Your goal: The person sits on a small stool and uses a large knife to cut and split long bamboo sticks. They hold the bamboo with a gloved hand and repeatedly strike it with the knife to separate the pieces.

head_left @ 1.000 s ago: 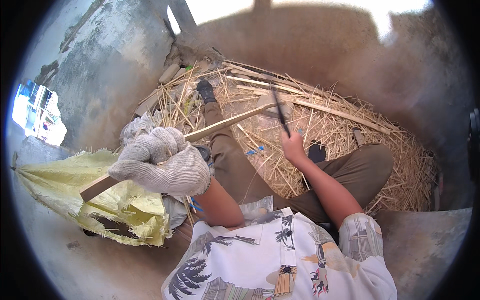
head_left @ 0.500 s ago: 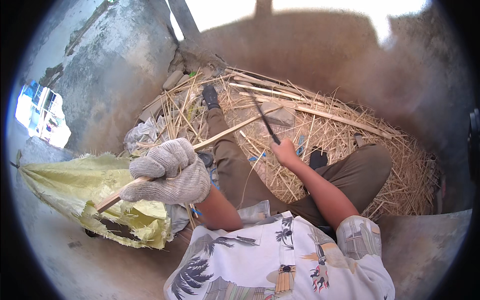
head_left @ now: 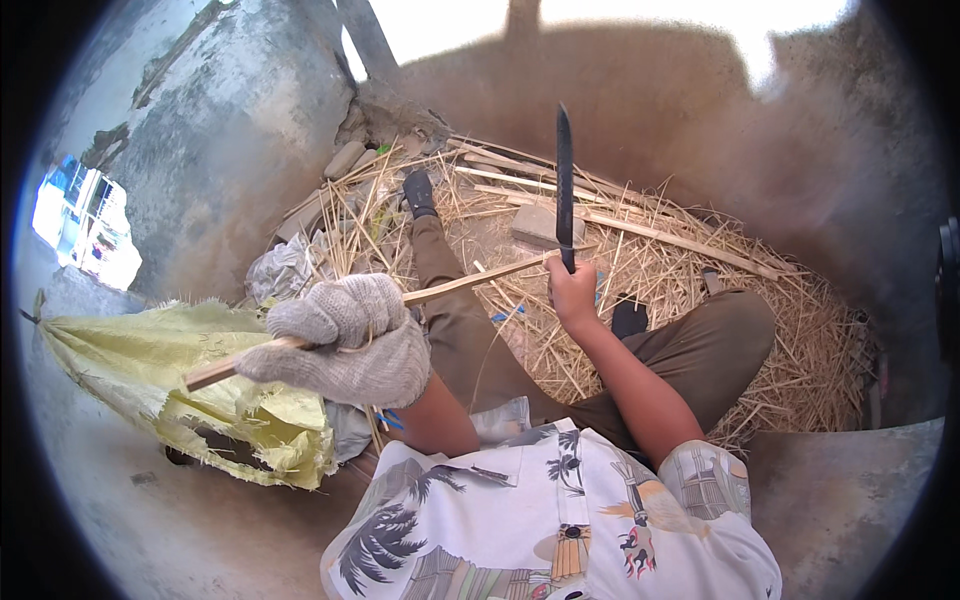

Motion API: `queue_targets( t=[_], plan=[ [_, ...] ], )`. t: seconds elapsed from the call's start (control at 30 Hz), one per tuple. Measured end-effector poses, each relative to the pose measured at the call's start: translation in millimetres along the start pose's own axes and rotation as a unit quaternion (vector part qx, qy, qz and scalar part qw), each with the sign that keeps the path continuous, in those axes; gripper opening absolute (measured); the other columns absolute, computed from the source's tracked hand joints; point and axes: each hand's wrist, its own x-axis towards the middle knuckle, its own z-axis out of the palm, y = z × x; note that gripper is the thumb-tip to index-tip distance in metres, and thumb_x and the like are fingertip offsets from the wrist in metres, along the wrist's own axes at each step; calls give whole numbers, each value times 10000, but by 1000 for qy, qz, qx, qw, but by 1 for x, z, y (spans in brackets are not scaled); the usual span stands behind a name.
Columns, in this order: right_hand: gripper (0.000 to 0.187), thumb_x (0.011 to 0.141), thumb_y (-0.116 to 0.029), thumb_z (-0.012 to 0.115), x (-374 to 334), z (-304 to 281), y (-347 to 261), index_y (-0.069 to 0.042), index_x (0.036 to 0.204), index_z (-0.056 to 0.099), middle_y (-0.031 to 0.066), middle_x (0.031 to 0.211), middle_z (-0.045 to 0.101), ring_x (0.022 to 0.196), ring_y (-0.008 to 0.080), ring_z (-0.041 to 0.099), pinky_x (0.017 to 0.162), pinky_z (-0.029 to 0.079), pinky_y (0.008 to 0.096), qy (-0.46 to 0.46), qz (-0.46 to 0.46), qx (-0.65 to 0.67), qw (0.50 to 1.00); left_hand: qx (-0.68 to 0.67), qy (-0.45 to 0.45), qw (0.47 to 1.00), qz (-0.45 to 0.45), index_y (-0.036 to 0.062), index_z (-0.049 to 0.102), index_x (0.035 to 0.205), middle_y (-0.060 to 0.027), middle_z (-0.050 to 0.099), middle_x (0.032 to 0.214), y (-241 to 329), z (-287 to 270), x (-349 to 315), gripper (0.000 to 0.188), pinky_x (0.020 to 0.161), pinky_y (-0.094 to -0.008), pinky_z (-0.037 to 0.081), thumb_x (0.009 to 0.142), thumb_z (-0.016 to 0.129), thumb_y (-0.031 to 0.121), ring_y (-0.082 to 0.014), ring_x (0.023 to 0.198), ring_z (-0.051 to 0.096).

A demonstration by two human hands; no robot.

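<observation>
A grey knitted glove covers my left hand [head_left: 350, 340], which is closed round a long pale bamboo strip [head_left: 465, 284]. The strip slants across my lap, its thicker end out at the left and its thin end up by the knife. Bare, my right hand [head_left: 573, 290] grips a long dark-bladed knife [head_left: 565, 180] by its handle, the blade pointing up. The lower part of the blade is close to the strip's thin end; whether they touch I cannot tell.
Thin shavings [head_left: 800, 350] lie heaped at the right, with longer strips [head_left: 660, 232] along the wall. A brick-like block [head_left: 540, 225] rests beyond my hands. To my left are a torn yellow woven sack [head_left: 150, 350] and a crumpled plastic bag [head_left: 283, 268]. My legs are spread on the floor.
The knife has swung from leaning far left to nearly upright, and my right hand has shifted slightly up and right. The strip has tilted a little flatter in my left hand.
</observation>
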Motion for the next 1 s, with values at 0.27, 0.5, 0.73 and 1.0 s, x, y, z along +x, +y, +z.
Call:
queue_targets(
  t=[0.27, 0.5, 0.73, 1.0],
  plan=[
    [367, 835, -207, 653, -14, 8, -1, -1, 559, 526, 12, 507, 475, 495, 97, 433, 489, 357, 337, -36, 9, -167, 985, 67, -30, 996, 53, 194, 421, 651, 47, 360, 525, 21, 32, -9, 641, 348, -240, 220, 935, 354, 766, -73, 391, 239],
    [396, 939, -141, 627, -23, 3, -83, -32, 592, 471, -62, 545, 424, 523, 34, 340, 474, 264, 284, -73, -137, -53, 986, 65, -70, 992, 84, 195, 421, 642, 40, 359, 514, 27, 41, -13, 651, 391, -250, 231, 918, 364, 781, -90, 408, 254],
    [390, 955, -128, 608, -24, 8, -69, -81, 600, 452, -69, 545, 397, 498, 31, 325, 461, 250, 261, -45, -157, 60, 985, 105, 17, 992, 64, 177, 380, 572, 40, 257, 495, 11, 27, -6, 676, 407, -252, 216, 920, 398, 756, -101, 434, 223],
    [332, 802, -250, 645, 11, -32, 73, 74, 735, 608, 188, 659, 603, 596, 305, 618, 549, 464, 417, 24, 156, -320, 934, 143, 22, 987, 73, 148, 309, 613, 18, 273, 496, 8, 16, 14, 644, 367, -276, 225, 976, 385, 675, -114, 410, 239]
  ],
)
